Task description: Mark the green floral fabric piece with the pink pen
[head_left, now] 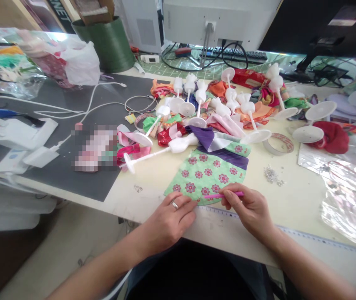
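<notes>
Green fabric with pink flowers (207, 171) lies flat near the table's front edge, joined at its top to purple cloth (203, 137) around a white doll form (179, 144) lying on its side. My left hand (174, 216), wearing a ring, rests on the fabric's lower left edge, fingers laid out flat. A thin pink stick (211, 196) is pinched in my right hand (248, 208), its tip over the fabric's lower part. Small shiny bits (272, 175) lie in a pile to the right of the fabric.
Several white stands with colourful cloth (197, 98) crowd the table behind. A tape roll (278, 144), clear plastic bags (347, 208) and a ruler (318, 238) are at the right. White chargers (21, 133) and cables lie left; a green bin (106, 43) and a monitor (220, 21) stand behind.
</notes>
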A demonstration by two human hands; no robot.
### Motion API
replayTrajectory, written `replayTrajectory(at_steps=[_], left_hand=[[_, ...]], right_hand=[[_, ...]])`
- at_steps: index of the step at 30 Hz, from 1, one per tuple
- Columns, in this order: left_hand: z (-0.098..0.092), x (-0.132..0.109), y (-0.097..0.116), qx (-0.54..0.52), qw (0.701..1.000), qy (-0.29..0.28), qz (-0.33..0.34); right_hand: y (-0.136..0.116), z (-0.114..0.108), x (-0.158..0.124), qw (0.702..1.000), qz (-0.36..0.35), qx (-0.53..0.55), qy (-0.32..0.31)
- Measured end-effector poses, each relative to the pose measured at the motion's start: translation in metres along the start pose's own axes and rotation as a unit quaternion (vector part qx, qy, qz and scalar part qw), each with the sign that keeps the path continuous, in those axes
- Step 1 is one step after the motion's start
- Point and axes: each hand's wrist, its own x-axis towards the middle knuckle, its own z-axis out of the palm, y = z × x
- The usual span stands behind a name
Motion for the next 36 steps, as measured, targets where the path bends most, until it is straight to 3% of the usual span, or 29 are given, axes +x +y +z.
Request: replayTrajectory(at_steps=[13, 19, 22, 25, 28, 30, 32, 34, 36], left_hand=[[0.001, 0.002, 0.000, -0.004, 0.999, -0.036, -0.002], [0.002, 0.002, 0.001, -0.002, 0.999, -0.032, -0.002], [0.000, 0.001, 0.001, -0.030, 0.999, -0.008, -0.025], [-0.003, 0.002, 0.002, -0.099, 0.989, 0.068, -0.084], [-0.008, 0.008, 0.004, -0.245, 0.937, 0.130, -0.215], [-0.012, 0.015, 0.004, -0.364, 0.859, 0.109, -0.343], [-0.014, 0.022, 0.004, -0.456, 0.761, 0.078, -0.456], [-0.015, 0.028, 0.004, -0.512, 0.685, 0.074, -0.513], [-0.014, 0.034, 0.004, -0.544, 0.645, 0.080, -0.530]], right_hand=[[0.002, 0.000, -0.002, 0.999, -0.033, -0.025, -0.015], [0.001, -0.003, -0.002, 0.999, -0.006, -0.005, 0.039], [0.002, -0.005, -0.003, 0.999, -0.008, 0.005, 0.052], [0.003, -0.006, -0.004, 0.998, -0.019, 0.014, 0.051], [0.004, -0.005, -0.005, 0.997, -0.039, 0.022, 0.061], [0.004, -0.005, -0.005, 0.996, -0.054, 0.030, 0.068], [0.004, -0.005, -0.006, 0.994, -0.068, 0.044, 0.073], [0.004, -0.006, -0.007, 0.992, -0.077, 0.061, 0.077], [0.003, -0.006, -0.008, 0.990, -0.082, 0.076, 0.080]])
